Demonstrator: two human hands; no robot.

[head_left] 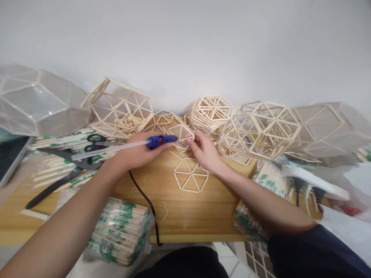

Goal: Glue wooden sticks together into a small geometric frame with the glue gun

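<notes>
I had two arms reaching forward, converging: left hand curled in a grip, right hand pinching.

Place: craft workspace | wooden table | blue glue gun | stick frames | packaged sticks

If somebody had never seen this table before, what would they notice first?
Probably the blue glue gun in the left hand, mid-picture, pointing toward the small stick frame in the right hand. Next, the big, shiny, see-through shape at the far left, and the dense stick ball beyond the right hand. Then the flat wheel of sticks on the table, nearer than the hands.
</notes>
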